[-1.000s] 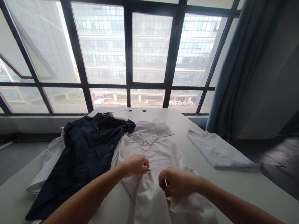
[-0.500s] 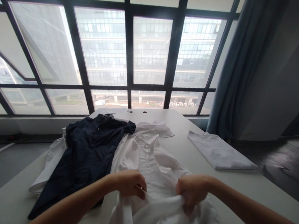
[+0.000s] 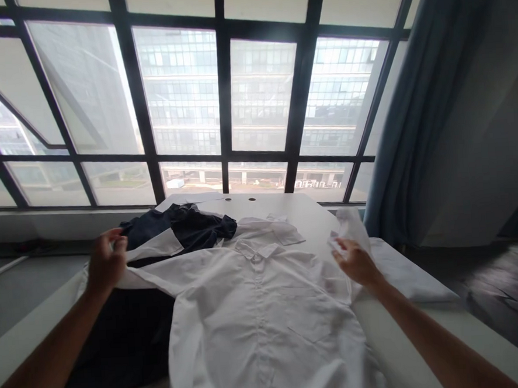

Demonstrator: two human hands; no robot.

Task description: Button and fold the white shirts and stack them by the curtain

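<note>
A white button-up shirt [image 3: 257, 311] lies front up before me, its collar toward the window and its body spread flat. My left hand [image 3: 107, 259] grips the end of its left-side sleeve, stretched out over a dark navy shirt [image 3: 127, 336]. Over on the other side, my right hand [image 3: 353, 261] pinches the opposite sleeve, which is lifted and blurred by motion. The navy shirt lies to the left, partly covered by the white sleeve.
A folded white garment [image 3: 404, 273] rests near the table's right edge. Another white garment [image 3: 270, 228] lies beyond the collar. The white table [image 3: 286, 201] reaches toward the windows, with a blue curtain [image 3: 400, 138] at right.
Both hands have moved from the shirt's lower part up and outward to its sleeves. The shirt body now lies flatter, and its sleeves are drawn out sideways.
</note>
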